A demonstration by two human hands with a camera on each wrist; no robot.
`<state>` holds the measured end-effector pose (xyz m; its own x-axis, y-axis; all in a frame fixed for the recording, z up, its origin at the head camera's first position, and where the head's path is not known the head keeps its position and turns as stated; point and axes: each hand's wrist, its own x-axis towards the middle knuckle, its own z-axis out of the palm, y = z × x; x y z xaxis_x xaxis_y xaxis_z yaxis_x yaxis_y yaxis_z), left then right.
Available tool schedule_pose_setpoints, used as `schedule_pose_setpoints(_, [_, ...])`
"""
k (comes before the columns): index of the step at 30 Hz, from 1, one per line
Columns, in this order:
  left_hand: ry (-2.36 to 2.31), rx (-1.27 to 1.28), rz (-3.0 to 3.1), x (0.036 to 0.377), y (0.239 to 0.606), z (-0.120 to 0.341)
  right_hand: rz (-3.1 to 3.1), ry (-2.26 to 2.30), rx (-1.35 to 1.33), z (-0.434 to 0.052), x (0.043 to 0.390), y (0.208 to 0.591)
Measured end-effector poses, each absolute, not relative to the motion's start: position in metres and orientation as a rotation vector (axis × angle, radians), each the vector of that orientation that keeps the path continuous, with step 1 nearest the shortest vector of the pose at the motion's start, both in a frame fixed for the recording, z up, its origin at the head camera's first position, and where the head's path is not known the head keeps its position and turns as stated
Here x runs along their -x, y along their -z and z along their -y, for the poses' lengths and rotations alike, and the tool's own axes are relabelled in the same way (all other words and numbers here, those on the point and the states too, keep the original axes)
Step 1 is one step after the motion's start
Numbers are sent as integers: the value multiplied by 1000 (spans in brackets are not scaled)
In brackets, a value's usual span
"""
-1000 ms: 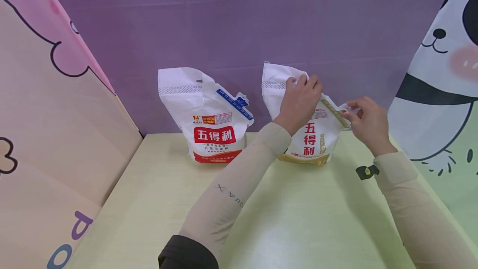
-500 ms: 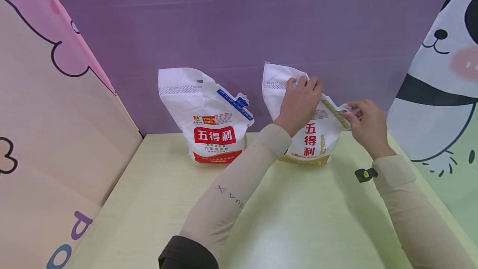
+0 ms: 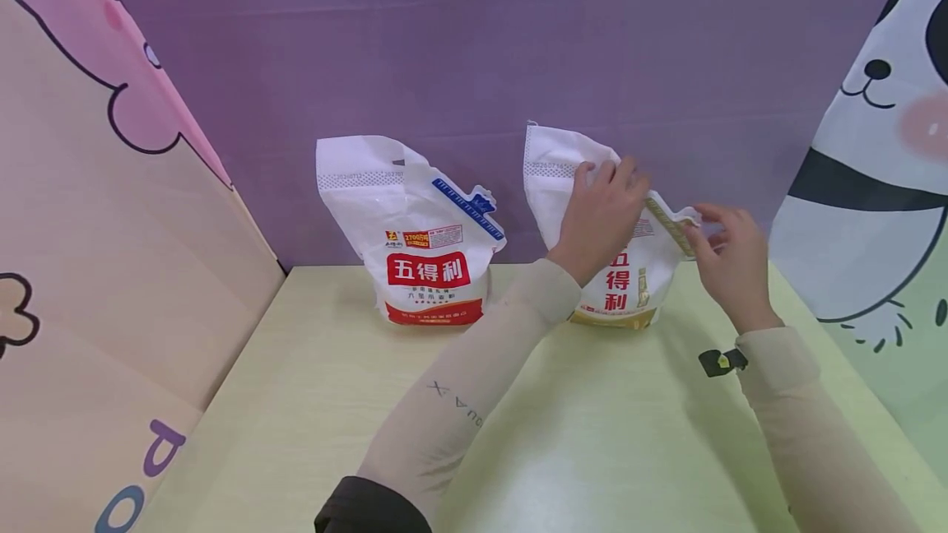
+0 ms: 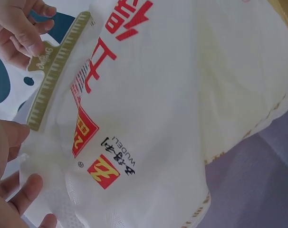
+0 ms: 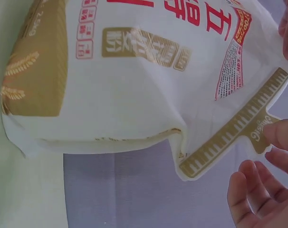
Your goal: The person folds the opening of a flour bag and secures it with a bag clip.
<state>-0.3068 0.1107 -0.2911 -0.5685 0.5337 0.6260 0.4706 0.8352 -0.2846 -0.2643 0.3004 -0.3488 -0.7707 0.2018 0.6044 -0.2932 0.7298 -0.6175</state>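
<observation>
Left hand (image 3: 601, 212) grips the upper fold of the gold-trimmed flour bag (image 3: 618, 290), standing at the table's (image 3: 563, 434) rear. Right hand (image 3: 729, 257) pinches its gold sealing strip (image 3: 670, 224). Risk: an uneven pull could tip the bag or spill flour.

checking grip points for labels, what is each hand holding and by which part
Both hands hold the gold-trimmed flour bag: the left hand grips its white top flap, the right hand pinches the gold tear-strip tab at its corner.
</observation>
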Motion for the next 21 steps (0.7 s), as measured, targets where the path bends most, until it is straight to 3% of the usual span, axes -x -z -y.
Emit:
schedule_pose_setpoints(7, [-38,767,2236,296,300,-108,2127,-1111,62,-293,249,366])
schedule_pose_setpoints(21, [122,817,2241,268,325,-86,2102,-1151,-9,-268,231,389])
